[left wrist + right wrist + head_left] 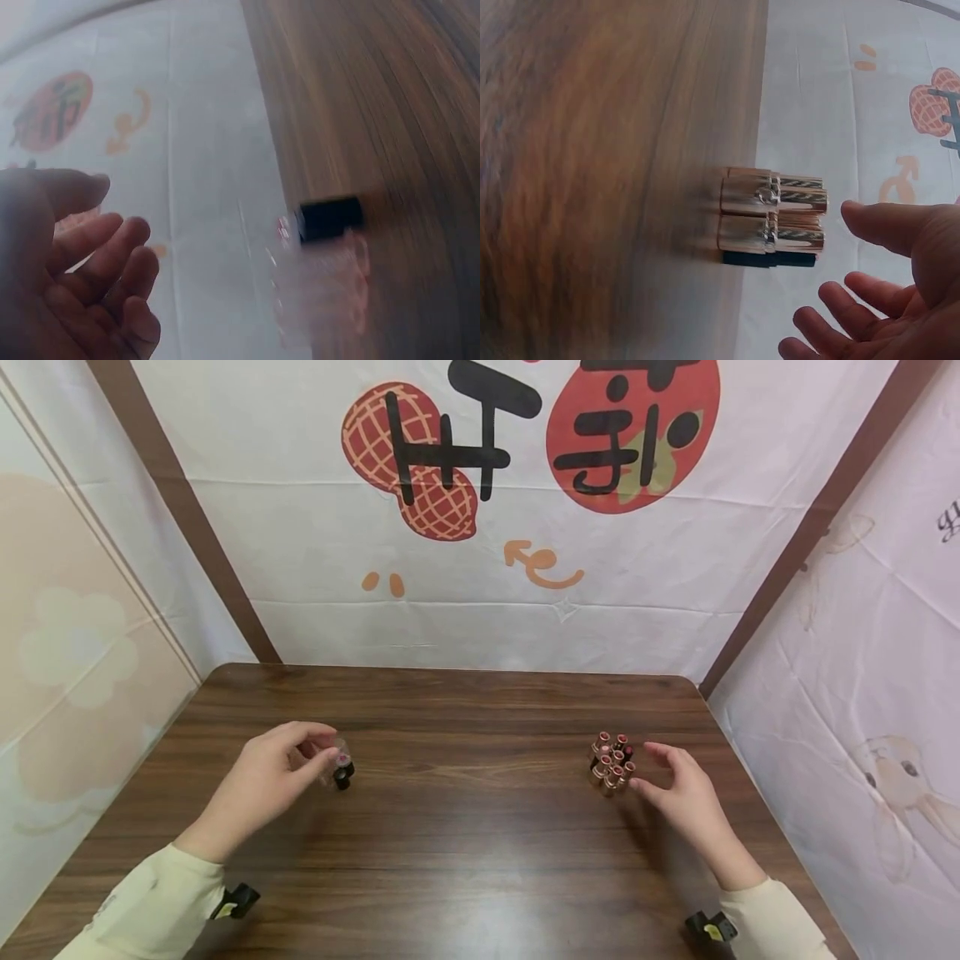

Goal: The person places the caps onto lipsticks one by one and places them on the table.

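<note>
Toward the right of the table, a tight cluster of gold lipstick tubes [611, 768] stands upright with reddish tips, a black tube [769, 259] among them. My right hand [690, 797] is just to their right, its thumb and fingers spread and a gap showing in the right wrist view. On the left stands a small group of clear, pinkish see-through pieces [319, 292], blurred, with a short black cylinder [330, 217] beside them. My left hand [273, 768] hovers next to this group, fingers loosely bent and holding nothing; in the head view it partly hides the clear pieces.
Both groups stand on a dark wood-grain table [450, 835] with rounded back corners. A printed white cloth [465, 627] hangs behind its back edge, with more cloth at both sides. A small black device sits at each wrist.
</note>
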`<state>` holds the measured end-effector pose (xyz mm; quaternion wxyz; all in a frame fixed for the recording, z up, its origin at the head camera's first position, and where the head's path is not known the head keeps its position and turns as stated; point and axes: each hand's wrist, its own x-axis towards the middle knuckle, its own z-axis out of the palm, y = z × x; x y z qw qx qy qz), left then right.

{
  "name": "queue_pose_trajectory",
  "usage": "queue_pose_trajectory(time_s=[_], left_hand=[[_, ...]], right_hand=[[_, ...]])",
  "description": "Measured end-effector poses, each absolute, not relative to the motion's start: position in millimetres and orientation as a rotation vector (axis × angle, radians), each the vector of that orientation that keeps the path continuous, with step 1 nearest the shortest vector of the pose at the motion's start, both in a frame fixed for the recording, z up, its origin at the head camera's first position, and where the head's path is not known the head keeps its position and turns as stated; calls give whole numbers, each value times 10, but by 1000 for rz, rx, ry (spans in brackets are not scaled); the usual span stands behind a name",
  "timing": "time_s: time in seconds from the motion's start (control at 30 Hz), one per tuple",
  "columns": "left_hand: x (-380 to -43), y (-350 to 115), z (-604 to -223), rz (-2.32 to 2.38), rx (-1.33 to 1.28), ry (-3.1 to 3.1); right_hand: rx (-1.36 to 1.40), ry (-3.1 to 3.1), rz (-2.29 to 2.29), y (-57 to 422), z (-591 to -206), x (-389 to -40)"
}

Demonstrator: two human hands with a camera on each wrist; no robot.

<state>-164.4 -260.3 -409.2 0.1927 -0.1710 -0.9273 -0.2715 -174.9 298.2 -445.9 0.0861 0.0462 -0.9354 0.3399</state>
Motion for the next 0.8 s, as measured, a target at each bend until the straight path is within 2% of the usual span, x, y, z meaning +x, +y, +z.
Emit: queue_pose_trajectory(time_s=[0.37,0.8], left_hand=[[-1677,-2977,-4279,-775,-221,-2621],[-1768,-3127,-4377,-819,-175,-2671]], right_hand=[[-14,-2860,1139,2942,-4624,-1792],[-2,-2944,1065,2944,-4708,-1856]])
